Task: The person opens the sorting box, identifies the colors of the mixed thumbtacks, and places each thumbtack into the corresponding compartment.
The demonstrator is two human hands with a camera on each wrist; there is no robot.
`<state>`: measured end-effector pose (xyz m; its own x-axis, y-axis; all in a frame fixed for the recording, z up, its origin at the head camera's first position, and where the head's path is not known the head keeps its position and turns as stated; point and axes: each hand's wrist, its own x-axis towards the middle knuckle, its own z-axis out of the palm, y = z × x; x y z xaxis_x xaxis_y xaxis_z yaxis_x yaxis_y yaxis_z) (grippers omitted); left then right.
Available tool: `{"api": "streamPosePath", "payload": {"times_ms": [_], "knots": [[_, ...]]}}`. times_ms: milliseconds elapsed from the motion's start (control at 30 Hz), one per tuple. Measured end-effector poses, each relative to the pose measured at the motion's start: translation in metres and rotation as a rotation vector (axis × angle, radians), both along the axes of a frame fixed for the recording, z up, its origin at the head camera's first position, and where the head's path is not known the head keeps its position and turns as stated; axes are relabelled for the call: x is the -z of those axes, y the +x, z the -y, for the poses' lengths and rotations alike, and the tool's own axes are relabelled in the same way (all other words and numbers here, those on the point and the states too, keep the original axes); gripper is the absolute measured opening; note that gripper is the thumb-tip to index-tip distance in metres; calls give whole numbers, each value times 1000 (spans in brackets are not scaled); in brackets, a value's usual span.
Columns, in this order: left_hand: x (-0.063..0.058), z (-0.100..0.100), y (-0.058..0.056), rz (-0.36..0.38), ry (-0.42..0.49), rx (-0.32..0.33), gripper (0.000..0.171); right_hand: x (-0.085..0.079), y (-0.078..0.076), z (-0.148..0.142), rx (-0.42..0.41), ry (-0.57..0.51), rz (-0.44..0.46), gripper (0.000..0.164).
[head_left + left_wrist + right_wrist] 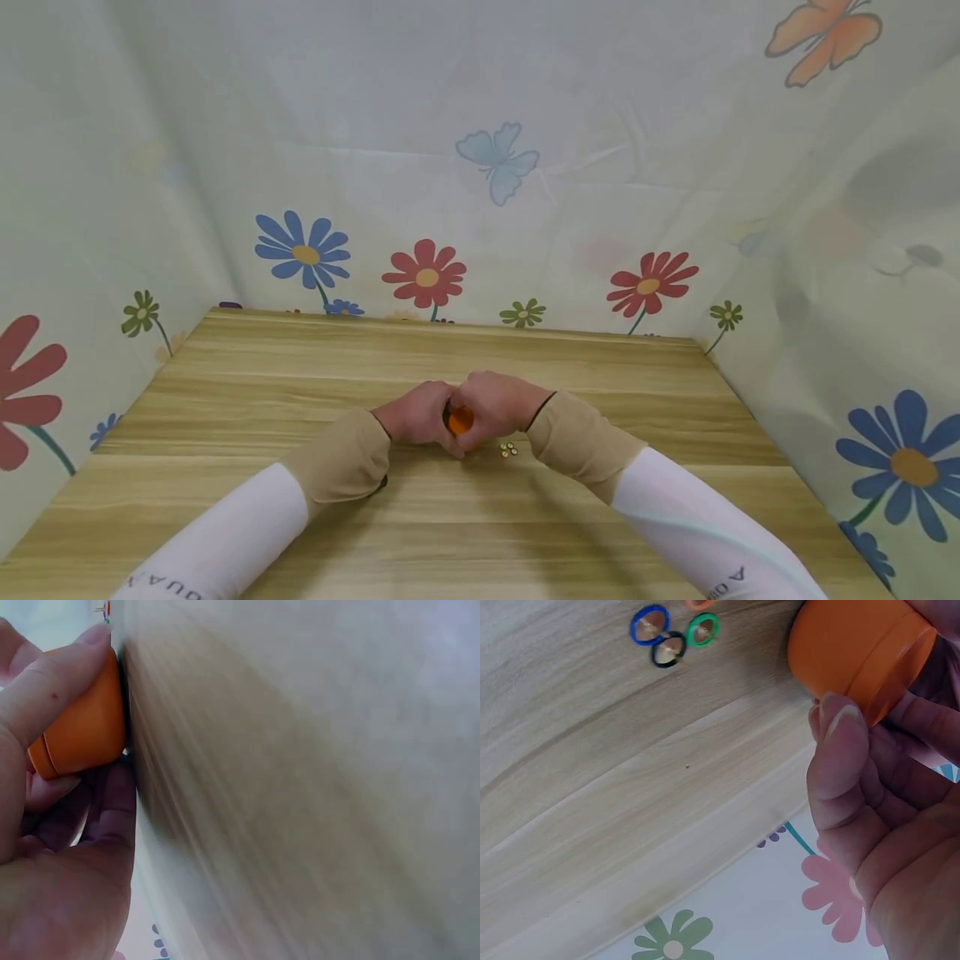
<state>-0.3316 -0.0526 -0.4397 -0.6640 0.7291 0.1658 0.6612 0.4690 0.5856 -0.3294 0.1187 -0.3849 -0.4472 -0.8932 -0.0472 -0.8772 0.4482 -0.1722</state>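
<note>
Both hands hold a small orange cup (pixel 461 421) between them, near the middle of the wooden table. Its rim faces up and its base is close to the tabletop. My left hand (pixel 418 414) curls round one side, and in the left wrist view its thumb lies along the cup wall (pixel 94 724). From the other side my right hand (pixel 497 406) grips the cup, fingers and thumb at its banded rim (pixel 900 664). Beside the right hand lie several small discs (pixel 508 450) with coloured rims, among them a blue one (pixel 649 624), a black one (pixel 667 649) and a green one (pixel 703 630).
The wooden tabletop (pixel 300 358) runs back to a pale cloth backdrop (pixel 360 108) printed with flowers and butterflies. More of that cloth hangs at both sides. A small purple thing (pixel 230 305) shows at the back left corner.
</note>
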Motion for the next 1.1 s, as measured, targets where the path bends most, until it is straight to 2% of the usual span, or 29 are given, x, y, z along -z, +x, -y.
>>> {"api": "streamPosePath", "payload": {"times_ms": [267,600,1100], "knots": [[0,0,3,-8,12,-6,47,-1,2,2,2,30,7,27],[-4,0,6,-1,18,-8,45,-1,0,0,-21,5,33,27],[-3,2,6,-6,32,6,48,1,-1,0,-51,-2,2,27]]}}
